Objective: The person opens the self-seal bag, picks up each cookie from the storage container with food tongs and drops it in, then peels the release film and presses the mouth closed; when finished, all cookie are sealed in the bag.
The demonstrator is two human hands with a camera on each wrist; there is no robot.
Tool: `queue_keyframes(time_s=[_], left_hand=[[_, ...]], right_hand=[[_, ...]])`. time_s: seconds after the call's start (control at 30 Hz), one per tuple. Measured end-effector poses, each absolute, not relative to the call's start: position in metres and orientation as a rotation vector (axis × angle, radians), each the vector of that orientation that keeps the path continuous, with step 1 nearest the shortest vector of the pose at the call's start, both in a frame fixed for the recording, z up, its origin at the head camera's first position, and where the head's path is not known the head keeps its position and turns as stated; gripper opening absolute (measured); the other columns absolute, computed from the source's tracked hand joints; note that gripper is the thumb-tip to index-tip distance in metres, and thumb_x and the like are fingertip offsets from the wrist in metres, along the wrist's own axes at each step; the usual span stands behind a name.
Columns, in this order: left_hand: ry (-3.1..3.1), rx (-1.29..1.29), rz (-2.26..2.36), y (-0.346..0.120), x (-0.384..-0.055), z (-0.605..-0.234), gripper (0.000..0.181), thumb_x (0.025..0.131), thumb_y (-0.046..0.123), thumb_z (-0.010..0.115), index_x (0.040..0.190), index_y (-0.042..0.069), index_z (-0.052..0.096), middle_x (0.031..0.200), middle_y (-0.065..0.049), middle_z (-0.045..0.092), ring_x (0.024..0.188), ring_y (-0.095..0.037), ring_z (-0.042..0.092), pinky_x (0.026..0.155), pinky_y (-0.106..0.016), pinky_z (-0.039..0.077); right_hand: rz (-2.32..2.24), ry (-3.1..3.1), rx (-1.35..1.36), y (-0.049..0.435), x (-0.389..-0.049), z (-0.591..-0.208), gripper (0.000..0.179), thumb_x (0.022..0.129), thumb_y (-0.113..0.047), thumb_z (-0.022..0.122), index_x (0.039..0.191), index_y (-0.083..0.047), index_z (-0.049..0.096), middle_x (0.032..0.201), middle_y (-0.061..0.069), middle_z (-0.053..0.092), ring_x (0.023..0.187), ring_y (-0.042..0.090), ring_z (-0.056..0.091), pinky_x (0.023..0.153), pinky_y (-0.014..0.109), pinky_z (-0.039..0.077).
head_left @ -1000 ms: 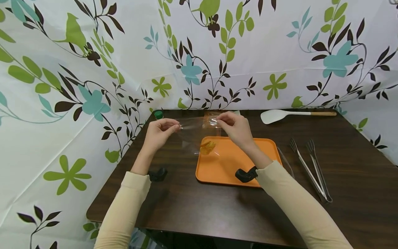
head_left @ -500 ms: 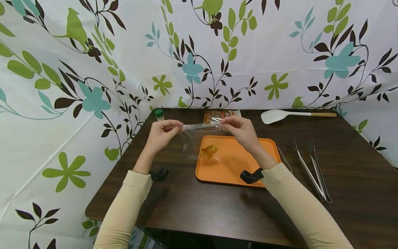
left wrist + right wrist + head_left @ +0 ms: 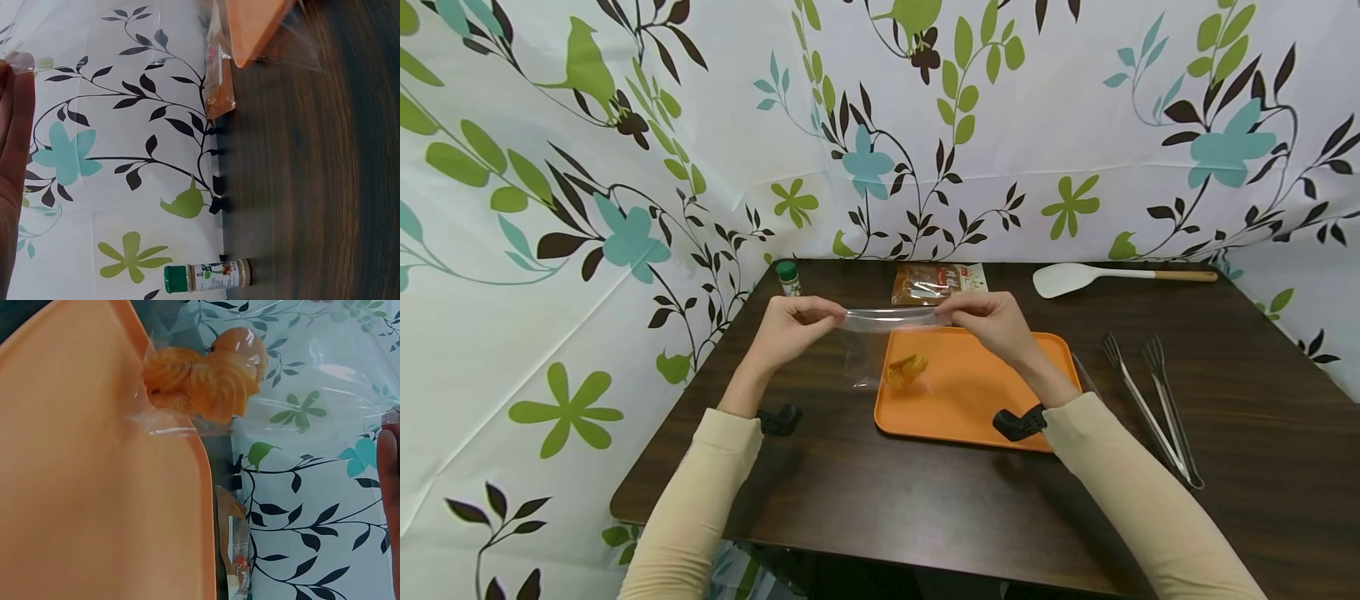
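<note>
My left hand point(image 3: 787, 335) and right hand point(image 3: 997, 333) pinch the two top corners of a clear plastic bag point(image 3: 891, 320), its mouth stretched level between them. At the bottom of the bag lie ridged, orange-yellow pieces like piped cookies point(image 3: 907, 369), largest in the right wrist view, where the cookies point(image 3: 215, 381) bunch in one corner. The bag hangs over the left part of an orange tray point(image 3: 977, 404). Only the edge of my left hand point(image 3: 14, 144) shows in the left wrist view, thumb and finger at the plastic. My right hand point(image 3: 389, 462) likewise shows at its view's edge.
Behind the tray lies a brown-filled packet point(image 3: 925, 284). A green-capped seasoning bottle point(image 3: 789, 279) stands at the back left. A white spatula point(image 3: 1067, 279) lies at the back right, and metal tongs point(image 3: 1153, 412) lie right of the tray. A patterned sheet point(image 3: 880, 125) borders the table behind.
My right hand has moved right and slightly down, and the left slightly down. The bag's top edge is pulled straighter, and the bottle and packet show more behind the hands.
</note>
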State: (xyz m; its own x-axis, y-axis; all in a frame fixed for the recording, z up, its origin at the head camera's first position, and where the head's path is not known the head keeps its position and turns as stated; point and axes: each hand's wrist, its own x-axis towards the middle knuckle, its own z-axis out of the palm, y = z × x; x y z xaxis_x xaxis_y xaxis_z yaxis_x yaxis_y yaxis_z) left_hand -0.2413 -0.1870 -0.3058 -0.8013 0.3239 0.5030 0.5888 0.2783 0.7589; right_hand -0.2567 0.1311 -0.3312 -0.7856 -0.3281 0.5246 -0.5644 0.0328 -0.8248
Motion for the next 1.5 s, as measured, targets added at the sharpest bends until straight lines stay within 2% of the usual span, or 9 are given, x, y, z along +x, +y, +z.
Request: queue_keyframes(time_s=[0.1,0.17,0.37,0.53,0.7,1.0,1.13,1.33,1.5], left_hand=[[-2.3,-0.856,-1.522,-0.188,-0.241,-0.307,0.011,0.086,-0.005,0.069,0.095,-0.005,0.075,0.094,-0.022,0.073,0.077,-0.022,0.07,0.066,-0.02,0.055],[-2.296,-0.866,-1.519,-0.187,-0.241,-0.307,0.011,0.086,-0.005,0.068,0.095,-0.006,0.075,0.094,-0.022,0.073,0.076,-0.014,0.07,0.067,-0.019,0.055],[-2.319,-0.852,-1.532,-0.185,-0.234,-0.3,0.012,0.087,-0.007,0.066,0.096,-0.008,0.074,0.096,-0.025,0.072,0.077,-0.008,0.069,0.068,-0.019,0.056],[-2.332,-0.85,-1.536,-0.186,-0.234,-0.3,0.015,0.087,-0.008,0.063,0.098,-0.01,0.073,0.098,-0.026,0.071,0.077,-0.016,0.07,0.065,-0.018,0.054],[-2.357,-0.812,-1.513,-0.182,-0.233,-0.298,0.013,0.088,-0.002,0.067,0.098,-0.009,0.073,0.098,-0.023,0.072,0.078,-0.015,0.07,0.065,-0.018,0.054],[-2.423,-0.688,-1.466,-0.172,-0.237,-0.299,0.018,0.085,0.001,0.073,0.101,-0.007,0.071,0.094,-0.022,0.073,0.077,-0.009,0.07,0.068,-0.019,0.055],[-2.423,-0.674,-1.466,-0.169,-0.239,-0.299,0.021,0.084,-0.001,0.074,0.102,-0.009,0.069,0.095,-0.023,0.072,0.079,-0.015,0.072,0.068,-0.018,0.055],[-2.396,-0.694,-1.472,-0.167,-0.239,-0.301,0.019,0.083,-0.006,0.072,0.102,-0.009,0.069,0.097,-0.024,0.071,0.085,-0.035,0.071,0.068,-0.02,0.056],[-2.379,-0.709,-1.452,-0.166,-0.239,-0.302,0.019,0.083,-0.007,0.072,0.101,-0.01,0.07,0.095,-0.025,0.071,0.085,-0.038,0.07,0.067,-0.018,0.056]], right_hand=[[1.795,-2.138,0.933,0.129,-0.251,-0.327,0.014,0.09,0.008,0.063,0.098,0.009,0.073,0.099,0.022,0.071,0.082,0.011,0.068,0.075,0.023,0.056],[1.76,-2.148,0.939,0.128,-0.246,-0.323,0.014,0.089,0.01,0.062,0.099,0.011,0.072,0.101,0.027,0.069,0.083,0.01,0.068,0.076,0.021,0.055],[1.704,-2.156,0.97,0.126,-0.24,-0.318,0.013,0.089,0.012,0.061,0.098,0.013,0.071,0.101,0.03,0.068,0.084,0.012,0.069,0.076,0.022,0.056],[1.683,-2.183,0.981,0.127,-0.24,-0.317,0.013,0.089,0.013,0.06,0.097,0.013,0.071,0.101,0.029,0.068,0.085,0.022,0.069,0.077,0.029,0.058],[1.625,-2.235,0.922,0.127,-0.237,-0.314,0.016,0.089,0.011,0.059,0.099,0.011,0.072,0.102,0.026,0.07,0.084,0.028,0.068,0.073,0.022,0.056],[1.6,-2.318,0.816,0.131,-0.258,-0.336,0.015,0.09,-0.01,0.07,0.104,-0.004,0.075,0.104,0.014,0.072,0.086,0.017,0.069,0.076,0.022,0.056],[1.613,-2.34,0.778,0.129,-0.26,-0.339,0.017,0.088,-0.015,0.074,0.103,-0.007,0.073,0.102,0.01,0.072,0.085,0.012,0.069,0.075,0.025,0.057],[1.577,-2.35,0.747,0.126,-0.259,-0.341,0.018,0.085,-0.008,0.075,0.103,-0.007,0.07,0.1,0.009,0.071,0.085,0.012,0.069,0.075,0.024,0.056],[1.539,-2.358,0.743,0.125,-0.256,-0.341,0.017,0.086,-0.005,0.074,0.102,-0.006,0.068,0.097,0.01,0.07,0.084,0.017,0.069,0.073,0.022,0.055]])
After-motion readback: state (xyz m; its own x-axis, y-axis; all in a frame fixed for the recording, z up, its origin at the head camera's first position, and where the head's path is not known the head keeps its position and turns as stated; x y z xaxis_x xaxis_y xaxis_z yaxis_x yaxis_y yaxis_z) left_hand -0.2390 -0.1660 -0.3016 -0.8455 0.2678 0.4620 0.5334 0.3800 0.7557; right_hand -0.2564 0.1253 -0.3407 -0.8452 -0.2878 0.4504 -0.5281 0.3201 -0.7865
